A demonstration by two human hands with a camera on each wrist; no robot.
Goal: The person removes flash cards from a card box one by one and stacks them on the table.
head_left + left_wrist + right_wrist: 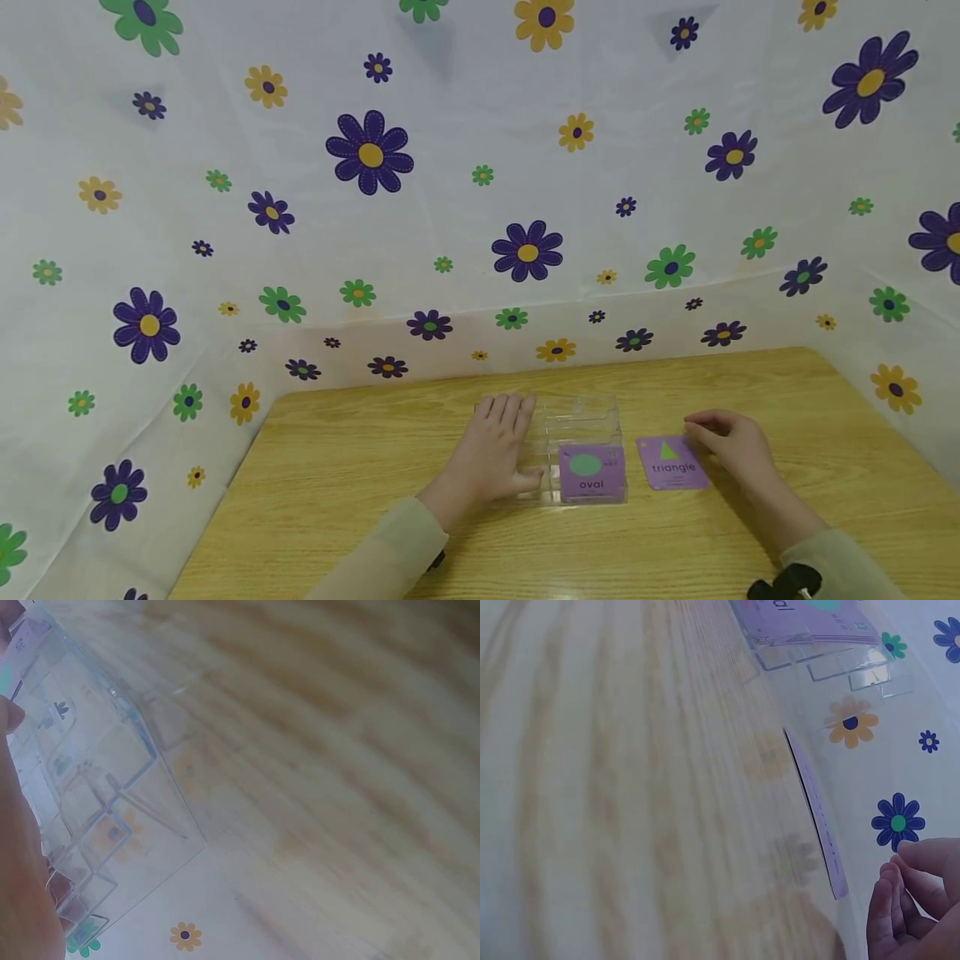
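Tabletop (337, 467), left hand (491, 454) on clear rack (583, 431)

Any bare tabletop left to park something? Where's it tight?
Free: the table left of the left sleeve; the near stretch in front of the clear holder; right of the right hand; a strip between the triangle card and the flowered cloth. Tight: the middle, with the left hand on the holder and only a sliver between holder and triangle card.

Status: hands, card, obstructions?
Left hand on clear holder. Right hand beside triangle card, not gripping it. Card flat on table, right of holder. Nothing visible between card and holder.
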